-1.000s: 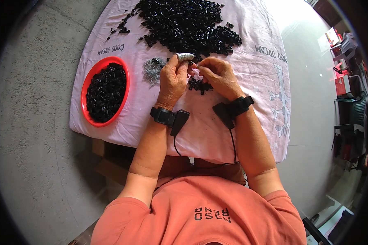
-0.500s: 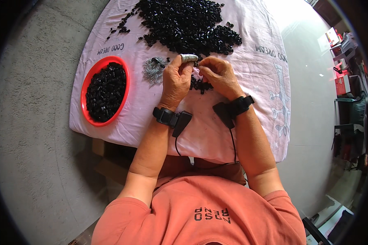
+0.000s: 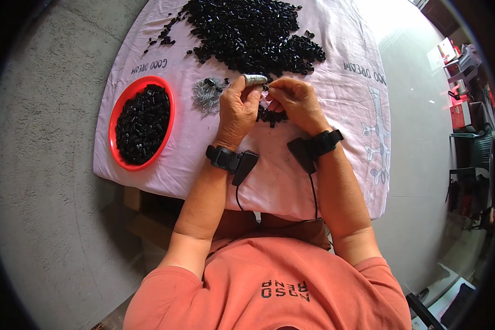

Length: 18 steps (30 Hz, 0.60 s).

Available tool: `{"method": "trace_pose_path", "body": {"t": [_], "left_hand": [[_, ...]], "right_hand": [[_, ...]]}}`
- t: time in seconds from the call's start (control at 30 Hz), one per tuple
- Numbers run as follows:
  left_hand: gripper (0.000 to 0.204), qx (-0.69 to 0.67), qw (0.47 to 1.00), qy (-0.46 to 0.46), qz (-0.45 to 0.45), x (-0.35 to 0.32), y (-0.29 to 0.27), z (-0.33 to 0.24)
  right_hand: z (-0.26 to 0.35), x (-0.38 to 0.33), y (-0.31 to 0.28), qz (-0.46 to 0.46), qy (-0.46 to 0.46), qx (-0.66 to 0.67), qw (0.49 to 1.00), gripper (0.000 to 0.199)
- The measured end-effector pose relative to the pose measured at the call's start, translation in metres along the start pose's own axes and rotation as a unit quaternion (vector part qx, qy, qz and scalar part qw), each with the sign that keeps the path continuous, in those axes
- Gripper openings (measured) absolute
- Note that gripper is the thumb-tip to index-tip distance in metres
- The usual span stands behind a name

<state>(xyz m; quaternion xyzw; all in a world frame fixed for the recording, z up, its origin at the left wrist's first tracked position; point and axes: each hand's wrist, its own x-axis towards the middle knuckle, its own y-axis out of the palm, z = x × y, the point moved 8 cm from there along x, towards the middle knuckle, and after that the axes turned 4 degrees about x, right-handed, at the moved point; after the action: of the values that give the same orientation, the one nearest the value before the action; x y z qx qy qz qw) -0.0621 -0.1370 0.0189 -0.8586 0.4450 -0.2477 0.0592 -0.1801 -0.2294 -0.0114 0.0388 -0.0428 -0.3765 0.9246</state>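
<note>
My left hand (image 3: pixel 238 109) and my right hand (image 3: pixel 297 103) meet fingertip to fingertip above the bed-like table. A pale grey wrapping (image 3: pixel 255 80) covers one finger of the left hand. Its thumb and fingers pinch a small black plastic piece (image 3: pixel 265 87). Against that piece the right thumb and forefinger are pressed together; whatever lies between them is too small to tell. Beneath the hands is a small cluster of black pieces (image 3: pixel 271 116). Left of the left hand lies a pile of thin, clear-grey pins (image 3: pixel 205 98) with a few black pieces on it.
A large heap of black pieces (image 3: pixel 253 36) spreads over the far part of the pink cloth (image 3: pixel 346 159). At the left stands a red oval basin (image 3: pixel 172 118) full of black pieces. Wrist straps with cabled black boxes sit on both forearms. Shelves with goods line the far right.
My right fingers have shifted slightly, drawing closer to the left fingertips. The left hand has barely moved, and the heaps and basin look the same.
</note>
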Motion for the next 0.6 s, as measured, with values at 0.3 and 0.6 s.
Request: {"method": "trace_pose_path", "body": {"t": [0.3, 0.6], "left_hand": [[0.014, -0.016, 1.0, -0.009, -0.008, 0.0, -0.001, -0.001], [0.012, -0.043, 0.999, -0.017, -0.024, 0.001, -0.001, 0.007]], "right_hand": [[-0.002, 0.002, 0.0, 0.004, 0.008, 0.02, 1.0, 0.014], [-0.003, 0.0, 0.003, 0.004, 0.01, 0.051, 0.999, 0.016]]}}
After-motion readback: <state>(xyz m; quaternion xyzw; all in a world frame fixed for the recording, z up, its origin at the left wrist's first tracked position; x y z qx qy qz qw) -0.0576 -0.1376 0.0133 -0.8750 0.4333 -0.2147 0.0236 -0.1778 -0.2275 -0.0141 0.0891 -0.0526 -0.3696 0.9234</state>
